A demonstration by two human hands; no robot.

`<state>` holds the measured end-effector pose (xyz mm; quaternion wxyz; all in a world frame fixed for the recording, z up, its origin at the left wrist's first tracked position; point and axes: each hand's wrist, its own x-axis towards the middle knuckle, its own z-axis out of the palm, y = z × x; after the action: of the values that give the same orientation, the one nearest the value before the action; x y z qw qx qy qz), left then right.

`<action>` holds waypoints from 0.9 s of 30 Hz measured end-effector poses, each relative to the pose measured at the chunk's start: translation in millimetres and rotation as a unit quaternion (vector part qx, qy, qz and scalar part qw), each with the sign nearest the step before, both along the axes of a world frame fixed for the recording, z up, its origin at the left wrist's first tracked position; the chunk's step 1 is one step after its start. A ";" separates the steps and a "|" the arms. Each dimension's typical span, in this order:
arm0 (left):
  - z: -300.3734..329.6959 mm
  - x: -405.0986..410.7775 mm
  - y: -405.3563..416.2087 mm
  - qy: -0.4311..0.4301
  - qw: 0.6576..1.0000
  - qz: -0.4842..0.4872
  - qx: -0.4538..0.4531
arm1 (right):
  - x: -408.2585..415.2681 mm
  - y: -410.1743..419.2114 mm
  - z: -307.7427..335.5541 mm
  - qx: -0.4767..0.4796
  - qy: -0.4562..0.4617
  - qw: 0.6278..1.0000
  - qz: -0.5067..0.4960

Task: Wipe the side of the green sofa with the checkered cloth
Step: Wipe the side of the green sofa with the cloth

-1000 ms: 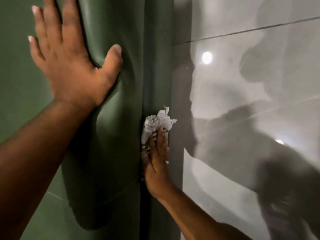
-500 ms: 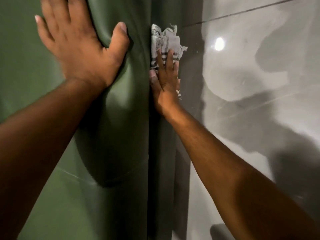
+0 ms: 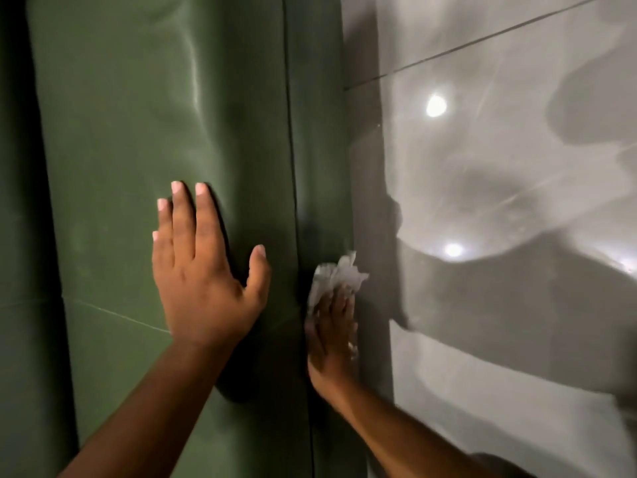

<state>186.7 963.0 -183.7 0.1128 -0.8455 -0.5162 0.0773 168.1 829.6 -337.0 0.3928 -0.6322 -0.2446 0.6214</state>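
The green sofa (image 3: 172, 115) fills the left half of the view, its glossy padded arm seen from above. My left hand (image 3: 203, 270) lies flat on top of the arm, fingers spread, holding nothing. My right hand (image 3: 332, 332) presses the crumpled checkered cloth (image 3: 336, 276) against the sofa's narrow side panel (image 3: 320, 167), just right of the vertical seam. The cloth bunches out above my fingertips; its lower part is hidden under my palm.
Shiny grey floor tiles (image 3: 499, 201) run along the right of the sofa's side, with a dark grout line, ceiling-light reflections and my shadow on them. The sofa's side meets the floor close to my right hand.
My right hand has slid the cloth back down the sofa's side after reaching far up it. The view has shifted, so my left hand sits lower and more central in frame.
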 end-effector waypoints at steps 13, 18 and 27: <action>-20.0 2.7 -0.1 -0.012 0.996 -0.021 0.088 | 62.2 96.9 -66.2 0.031 0.058 0.982 -0.175; -20.0 1.9 0.3 -0.015 0.996 -0.021 0.081 | -4.8 9.8 -60.2 -0.104 0.163 0.958 -0.210; -19.6 4.0 1.8 -0.019 0.996 -0.025 0.081 | 82.2 136.8 -75.6 -0.019 0.094 0.963 -0.253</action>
<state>190.8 964.8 -203.3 0.1730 -0.8477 -0.5013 0.0159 250.3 966.4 -412.6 0.5460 -0.6197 -0.0265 0.5631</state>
